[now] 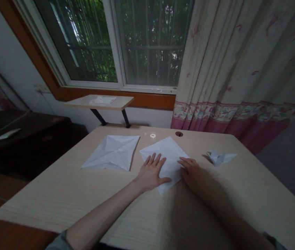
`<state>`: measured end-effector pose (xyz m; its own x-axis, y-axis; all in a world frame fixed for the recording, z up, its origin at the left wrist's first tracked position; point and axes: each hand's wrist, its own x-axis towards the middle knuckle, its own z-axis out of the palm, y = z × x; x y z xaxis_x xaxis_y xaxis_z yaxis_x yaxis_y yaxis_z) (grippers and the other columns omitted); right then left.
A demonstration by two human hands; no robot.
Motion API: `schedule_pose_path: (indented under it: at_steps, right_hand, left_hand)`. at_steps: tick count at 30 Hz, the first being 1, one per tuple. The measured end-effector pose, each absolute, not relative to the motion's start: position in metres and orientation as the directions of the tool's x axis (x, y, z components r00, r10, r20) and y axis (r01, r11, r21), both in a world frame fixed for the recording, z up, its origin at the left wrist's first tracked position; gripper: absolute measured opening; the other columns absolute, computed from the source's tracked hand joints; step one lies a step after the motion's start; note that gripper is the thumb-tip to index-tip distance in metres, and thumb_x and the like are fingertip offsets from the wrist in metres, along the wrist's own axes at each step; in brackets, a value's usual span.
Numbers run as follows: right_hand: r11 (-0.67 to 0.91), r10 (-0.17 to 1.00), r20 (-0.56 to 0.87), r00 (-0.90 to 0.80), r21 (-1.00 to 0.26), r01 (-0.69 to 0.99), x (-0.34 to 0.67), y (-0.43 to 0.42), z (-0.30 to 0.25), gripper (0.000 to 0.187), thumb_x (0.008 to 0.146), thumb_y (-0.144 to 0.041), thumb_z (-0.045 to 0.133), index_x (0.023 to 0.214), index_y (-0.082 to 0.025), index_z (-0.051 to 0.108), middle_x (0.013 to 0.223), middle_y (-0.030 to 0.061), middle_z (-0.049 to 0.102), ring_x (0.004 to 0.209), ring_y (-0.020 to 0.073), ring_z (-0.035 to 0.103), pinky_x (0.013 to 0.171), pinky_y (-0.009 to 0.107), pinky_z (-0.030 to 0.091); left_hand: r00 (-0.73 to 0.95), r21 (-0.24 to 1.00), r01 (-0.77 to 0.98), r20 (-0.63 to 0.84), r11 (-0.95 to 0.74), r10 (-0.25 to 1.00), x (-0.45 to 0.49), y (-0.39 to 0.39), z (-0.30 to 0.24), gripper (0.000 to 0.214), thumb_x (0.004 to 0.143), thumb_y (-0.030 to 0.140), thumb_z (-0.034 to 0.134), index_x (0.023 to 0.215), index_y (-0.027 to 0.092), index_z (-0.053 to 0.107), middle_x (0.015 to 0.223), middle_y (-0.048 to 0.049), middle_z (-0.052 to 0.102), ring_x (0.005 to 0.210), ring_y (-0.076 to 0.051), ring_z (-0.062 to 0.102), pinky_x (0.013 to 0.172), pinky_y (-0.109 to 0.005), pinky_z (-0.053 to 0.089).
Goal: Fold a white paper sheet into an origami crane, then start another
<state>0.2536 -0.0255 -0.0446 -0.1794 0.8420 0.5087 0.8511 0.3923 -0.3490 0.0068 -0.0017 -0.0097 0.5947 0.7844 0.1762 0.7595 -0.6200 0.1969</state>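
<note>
A white sheet of paper (166, 152) lies on the light wooden table (59, 194), turned like a diamond. My left hand (152, 172) rests flat on its left part, fingers spread and open. My right hand (192, 171) presses on the sheet's right edge with the fingers stretched forward. To the left lies a second white sheet (112, 152) with fold creases across it. A small folded paper figure (219, 158) sits to the right of my right hand.
A small shelf (99, 101) with a white paper on it juts from the wall under the window. A flowered curtain (241, 69) hangs at the right. A dark cabinet (19, 135) stands left of the table. A round hole (179, 134) marks the table's far edge.
</note>
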Motion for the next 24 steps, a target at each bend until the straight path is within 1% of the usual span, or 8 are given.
schedule_pose_path:
  at_steps: [3, 6, 9, 12, 15, 18, 21, 24]
  right_hand:
    - [0.304, 0.839, 0.534, -0.103, -0.303, 0.903, 0.254, -0.023, -0.052, 0.034, 0.086, -0.019, 0.057, 0.119, -0.022, 0.067, 0.131, 0.0138, 0.067, 0.125, 0.0332, 0.058, 0.105, 0.059, 0.047]
    - [0.238, 0.786, 0.618, -0.002, -0.3, 0.924, 0.253, -0.024, -0.06, 0.04, 0.087, -0.027, 0.063, 0.127, -0.025, 0.06, 0.132, 0.0147, 0.065, 0.129, 0.0362, 0.055, 0.109, 0.062, 0.041]
    - [0.191, 0.777, 0.628, 0.043, -0.3, 0.935, 0.25, -0.025, -0.062, 0.046, 0.088, -0.033, 0.063, 0.132, -0.024, 0.054, 0.125, 0.0173, 0.066, 0.125, 0.0388, 0.056, 0.108, 0.064, 0.039]
    - [0.166, 0.786, 0.616, 0.047, -0.284, 0.944, 0.25, -0.025, -0.059, 0.045, 0.09, -0.035, 0.061, 0.132, -0.021, 0.054, 0.12, 0.018, 0.066, 0.118, 0.0392, 0.057, 0.107, 0.063, 0.038]
    - [0.179, 0.784, 0.619, 0.044, -0.293, 0.939, 0.251, -0.024, -0.053, 0.039, 0.092, -0.032, 0.056, 0.129, -0.021, 0.056, 0.117, 0.0161, 0.067, 0.112, 0.0361, 0.059, 0.105, 0.059, 0.041]
    - [0.228, 0.767, 0.641, 0.031, -0.317, 0.921, 0.253, -0.021, -0.047, 0.031, 0.098, -0.029, 0.046, 0.124, -0.021, 0.06, 0.114, 0.0141, 0.069, 0.105, 0.0319, 0.062, 0.1, 0.054, 0.045]
    - [0.301, 0.761, 0.649, 0.02, -0.38, 0.874, 0.253, -0.02, -0.04, 0.034, 0.101, -0.025, 0.035, 0.121, -0.021, 0.062, 0.112, 0.0129, 0.069, 0.103, 0.0286, 0.063, 0.096, 0.049, 0.05]
    - [0.354, 0.755, 0.655, 0.026, -0.44, 0.826, 0.251, -0.021, -0.035, 0.036, 0.101, -0.023, 0.032, 0.122, -0.021, 0.062, 0.113, 0.0124, 0.069, 0.106, 0.0264, 0.064, 0.095, 0.046, 0.053]
  left_hand:
    - [0.592, 0.19, 0.765, 0.166, -0.615, 0.789, 0.007, -0.001, -0.012, 0.093, 0.081, 0.08, 0.06, 0.152, 0.024, 0.043, 0.162, -0.0159, 0.035, 0.152, -0.041, 0.026, 0.122, -0.062, 0.023]
    - [0.576, 0.193, 0.781, 0.146, -0.594, 0.805, 0.007, 0.0, -0.011, 0.097, 0.076, 0.083, 0.063, 0.152, 0.025, 0.044, 0.163, -0.0168, 0.032, 0.153, -0.044, 0.02, 0.121, -0.068, 0.017]
    - [0.545, 0.201, 0.805, 0.121, -0.559, 0.829, 0.007, 0.002, -0.01, 0.106, 0.068, 0.086, 0.066, 0.153, 0.025, 0.044, 0.164, -0.018, 0.028, 0.153, -0.047, 0.018, 0.119, -0.071, 0.014]
    - [0.529, 0.214, 0.817, 0.096, -0.536, 0.843, 0.007, 0.003, -0.008, 0.113, 0.064, 0.089, 0.066, 0.154, 0.025, 0.041, 0.165, -0.0188, 0.026, 0.152, -0.047, 0.017, 0.119, -0.072, 0.012]
    - [0.526, 0.212, 0.822, 0.07, -0.528, 0.847, 0.006, 0.005, -0.008, 0.115, 0.064, 0.089, 0.066, 0.156, 0.025, 0.039, 0.165, -0.0197, 0.026, 0.153, -0.046, 0.016, 0.12, -0.071, 0.01]
    - [0.524, 0.21, 0.825, 0.061, -0.524, 0.849, 0.006, 0.005, -0.008, 0.115, 0.064, 0.09, 0.065, 0.156, 0.027, 0.039, 0.165, -0.0188, 0.025, 0.153, -0.045, 0.016, 0.12, -0.071, 0.007]
    - [0.523, 0.22, 0.824, 0.057, -0.521, 0.851, 0.005, 0.005, -0.008, 0.115, 0.063, 0.092, 0.063, 0.156, 0.028, 0.038, 0.166, -0.0177, 0.024, 0.154, -0.045, 0.016, 0.12, -0.071, 0.006]
    - [0.51, 0.218, 0.832, 0.062, -0.51, 0.858, 0.006, 0.004, -0.007, 0.117, 0.062, 0.091, 0.064, 0.156, 0.027, 0.037, 0.167, -0.0182, 0.02, 0.153, -0.045, 0.019, 0.12, -0.071, 0.009]
